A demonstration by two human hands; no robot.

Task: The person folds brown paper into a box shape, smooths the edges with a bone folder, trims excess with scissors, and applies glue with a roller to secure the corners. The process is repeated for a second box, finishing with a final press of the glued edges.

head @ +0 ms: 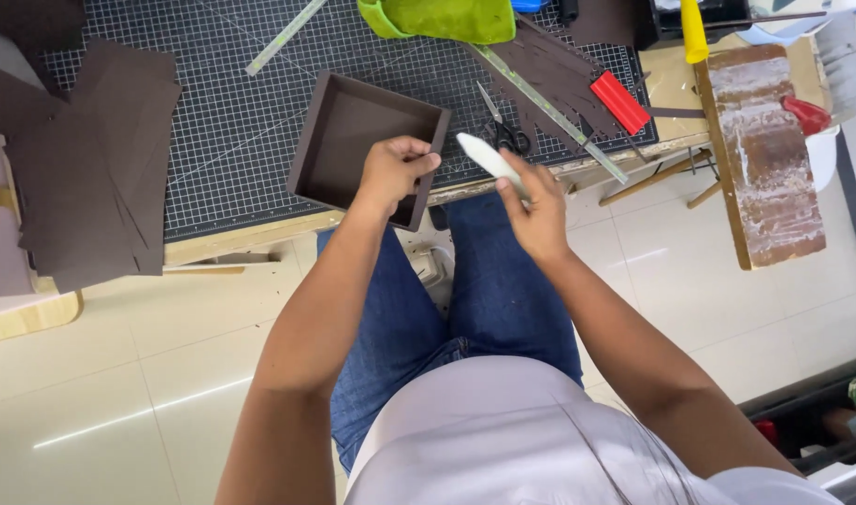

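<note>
A dark brown open square box rests at the near edge of the black gridded cutting mat. My left hand grips the box's near right corner, fingers curled over its wall. My right hand holds a white flat folding tool, its rounded tip pointing up and left toward the box, just right of my left hand. The tool's lower end is hidden in my fingers.
Stacked dark brown sheets lie at the left. Scissors, a metal ruler, brown strips and a red cutter lie to the right. A green cloth sits at the back, a glue-smeared board at far right.
</note>
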